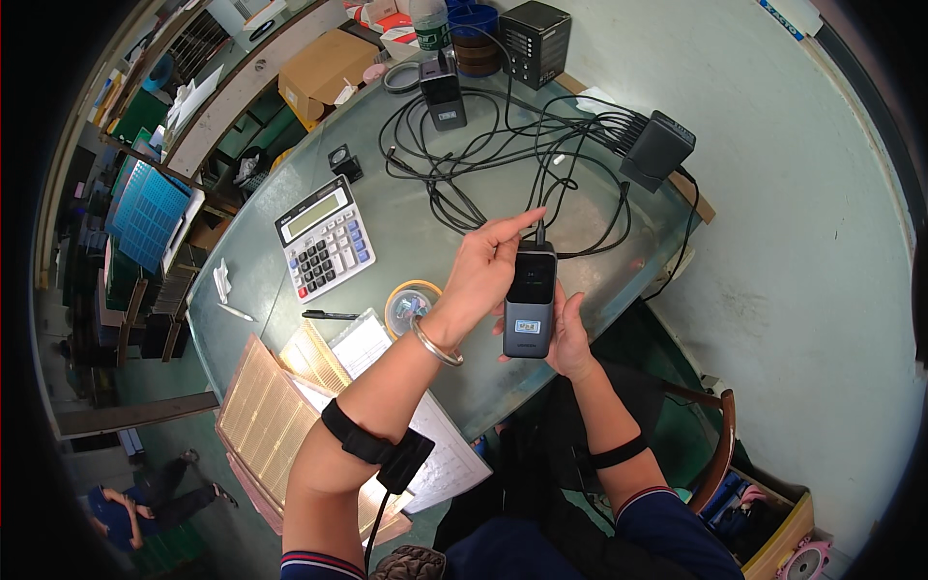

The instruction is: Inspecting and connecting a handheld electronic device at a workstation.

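A dark grey power bank (pixel 529 331) with a glossy black screen and a small label stands upright in my right hand (pixel 572 340), whose thumb lies along its right side. Fingertips show at its left edge. My left hand (pixel 483 275), a metal bangle at its wrist, is at the top of the power bank. Its index finger stretches across the black cable plug (pixel 540 235) at the device's top end, and the other fingers are bent and partly hidden. The plug's black cables (pixel 464 179) lie in loose coils beyond my hands.
A multi-port charger (pixel 657 152) sits near the wall. Another power bank (pixel 443 101), a bottle (pixel 429 24) and a black box (pixel 535 43) stand at the back. Leftward are a calculator (pixel 325 240), a pen (pixel 329 315), a round container (pixel 411 307) and papers (pixel 445 449). A chair (pixel 717 445) stands lower right.
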`<state>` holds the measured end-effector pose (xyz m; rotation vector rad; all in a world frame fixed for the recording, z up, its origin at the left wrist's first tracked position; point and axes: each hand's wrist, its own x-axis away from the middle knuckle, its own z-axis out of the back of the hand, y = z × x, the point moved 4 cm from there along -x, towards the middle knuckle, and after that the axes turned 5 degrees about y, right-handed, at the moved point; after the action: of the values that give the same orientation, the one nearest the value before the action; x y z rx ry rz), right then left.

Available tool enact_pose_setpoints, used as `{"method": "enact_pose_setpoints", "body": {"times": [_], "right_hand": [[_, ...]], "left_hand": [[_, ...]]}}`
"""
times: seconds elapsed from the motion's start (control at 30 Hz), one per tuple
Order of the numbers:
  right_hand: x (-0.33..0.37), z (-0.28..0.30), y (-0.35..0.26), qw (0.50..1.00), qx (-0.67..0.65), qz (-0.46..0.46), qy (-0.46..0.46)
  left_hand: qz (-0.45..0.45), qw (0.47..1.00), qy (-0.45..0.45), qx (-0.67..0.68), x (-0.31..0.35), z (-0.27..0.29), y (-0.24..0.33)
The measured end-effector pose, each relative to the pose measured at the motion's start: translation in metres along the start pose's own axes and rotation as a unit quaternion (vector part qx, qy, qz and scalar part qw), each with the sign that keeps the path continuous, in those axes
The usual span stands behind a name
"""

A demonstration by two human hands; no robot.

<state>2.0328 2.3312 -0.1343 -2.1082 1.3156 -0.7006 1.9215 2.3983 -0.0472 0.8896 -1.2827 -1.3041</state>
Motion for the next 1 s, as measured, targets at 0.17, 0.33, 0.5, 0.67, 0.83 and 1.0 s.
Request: {"method": "enact_pose_setpoints", "body": {"times": [0.17, 0.33, 0.5, 0.67, 0.83, 1.0], "right_hand": [[-0.001, 0.002, 0.002, 1.000, 0.024, 0.004, -0.004], [0.000, 0.002, 0.001, 1.000, 0.000, -0.009, -0.002], [0.000, 0.002, 0.003, 1.000, -0.008, -0.011, -0.002], [-0.001, 0.004, 0.003, 1.000, -0.011, -0.009, -0.011], [-0.001, 0.005, 0.005, 1.000, -0.006, -0.014, -0.002], [-0.001, 0.005, 0.005, 1.000, -0.007, -0.014, 0.006]], "left_hand": [[-0.055, 0.998, 0.010, -0.024, -0.004, 0.000, -0.004], [-0.047, 0.995, -0.022, -0.080, -0.010, 0.000, 0.003], [-0.061, 0.997, -0.038, -0.022, -0.021, 0.002, -0.004], [0.030, 0.995, 0.022, 0.095, -0.024, -0.005, 0.006], [0.061, 0.997, 0.053, -0.005, -0.030, -0.005, 0.002], [0.022, 0.996, 0.083, 0.000, -0.029, -0.005, -0.005]]}}
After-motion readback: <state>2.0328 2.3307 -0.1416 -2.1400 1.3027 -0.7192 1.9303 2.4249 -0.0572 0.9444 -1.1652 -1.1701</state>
